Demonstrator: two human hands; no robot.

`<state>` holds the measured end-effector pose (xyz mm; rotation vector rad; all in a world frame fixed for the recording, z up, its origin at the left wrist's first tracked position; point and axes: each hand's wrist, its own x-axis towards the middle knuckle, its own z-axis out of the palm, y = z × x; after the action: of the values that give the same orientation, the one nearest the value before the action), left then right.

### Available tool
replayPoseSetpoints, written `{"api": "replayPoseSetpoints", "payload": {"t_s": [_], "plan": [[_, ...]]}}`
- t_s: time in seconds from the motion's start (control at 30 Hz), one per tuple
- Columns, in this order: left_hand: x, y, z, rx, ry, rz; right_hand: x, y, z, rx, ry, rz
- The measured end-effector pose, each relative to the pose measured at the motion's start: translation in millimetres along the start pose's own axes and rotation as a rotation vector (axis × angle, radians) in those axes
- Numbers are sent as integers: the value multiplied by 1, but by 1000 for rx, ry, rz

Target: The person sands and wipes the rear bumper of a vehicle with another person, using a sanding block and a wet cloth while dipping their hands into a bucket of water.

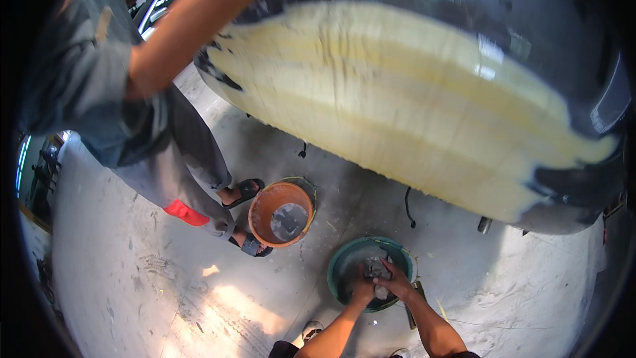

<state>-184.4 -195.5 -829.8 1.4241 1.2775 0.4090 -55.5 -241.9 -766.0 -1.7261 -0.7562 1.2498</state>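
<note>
Both my hands reach down into a round green bucket (333, 260) on the floor. Between them is a crumpled grey cloth (377, 268), wet-looking and bunched up. My left hand (362, 287) closes on its left side, and my right hand (396, 281) grips it from the right. The fingertips are partly hidden by the cloth. Above and beyond the bucket is a dark vehicle body panel (563, 20) with a large pale yellow filler patch (397, 93), streaked with wet runs.
A co-worker (86, 93) in grey clothes and sandals stands at the left, one arm (199, 23) stretched toward the panel. By their feet stands an orange bucket (260, 209) of greyish water. Thin dark strips (415, 305) lie beside the green bucket. A cable (409, 207) hangs beneath the panel.
</note>
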Motion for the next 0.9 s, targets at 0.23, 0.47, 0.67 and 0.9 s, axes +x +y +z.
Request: {"api": "replayPoseSetpoints", "payload": {"t_s": [0.23, 0.47, 0.67, 0.9], "plan": [[-102, 226, -60, -448, -115, 279, -117, -242, -85, -29, -20, 72], [-66, 491, -167, -449, 320, 706, -119, -596, -101, -849, 268, -1028], [-9, 653, -157, 83, 759, 771, -81, -695, -77, -1265, 606, -1057], [-10, 672, -155, -98, 860, 641, -236, -671, -224, -1569, 364, -1350]]}}
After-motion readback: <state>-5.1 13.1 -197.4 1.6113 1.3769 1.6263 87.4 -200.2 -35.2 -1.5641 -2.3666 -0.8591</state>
